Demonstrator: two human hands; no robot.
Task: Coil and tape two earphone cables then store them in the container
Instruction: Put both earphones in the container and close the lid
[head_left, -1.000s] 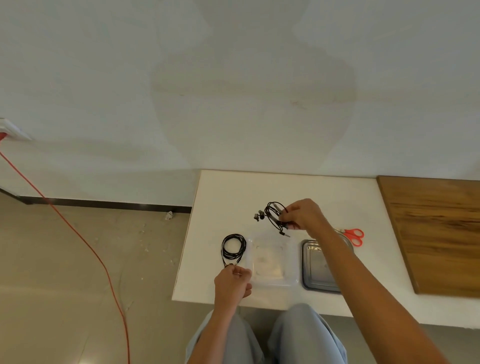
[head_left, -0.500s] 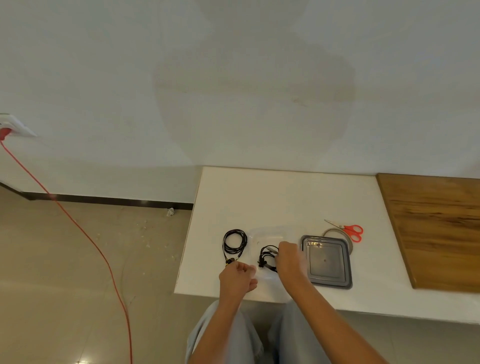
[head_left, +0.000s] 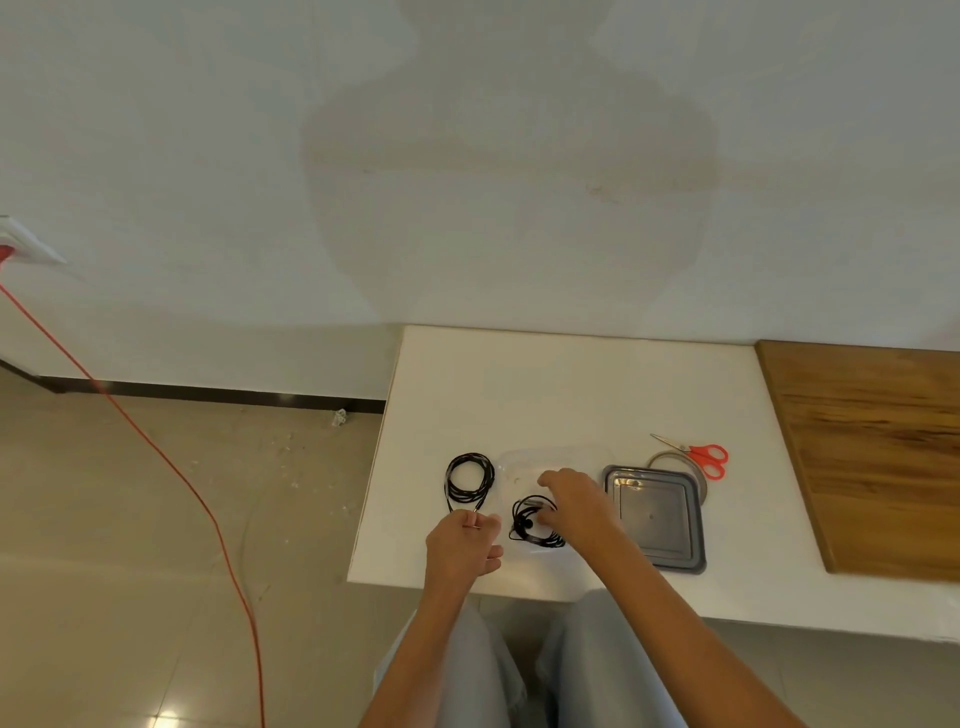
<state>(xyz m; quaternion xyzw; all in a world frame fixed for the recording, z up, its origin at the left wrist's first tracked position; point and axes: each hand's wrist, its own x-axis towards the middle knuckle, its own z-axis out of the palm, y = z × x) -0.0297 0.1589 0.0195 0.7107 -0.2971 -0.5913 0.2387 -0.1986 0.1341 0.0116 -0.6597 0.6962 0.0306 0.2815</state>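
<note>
right hand (head_left: 571, 501), fingers loose, has lowered one coil (head_left: 535, 522) into the container (head_left: 550, 456) on white table (head_left: 519, 395); left hand (head_left: 462, 545) pinches other coil (head_left: 467, 478).

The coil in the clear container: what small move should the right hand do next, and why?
Probably lift the right hand clear of the first coil. That coil already lies inside the clear container, with the hand touching it. The second coil lies on the table, left of the container, its end pinched by the left hand, so it likely goes in next.
</note>
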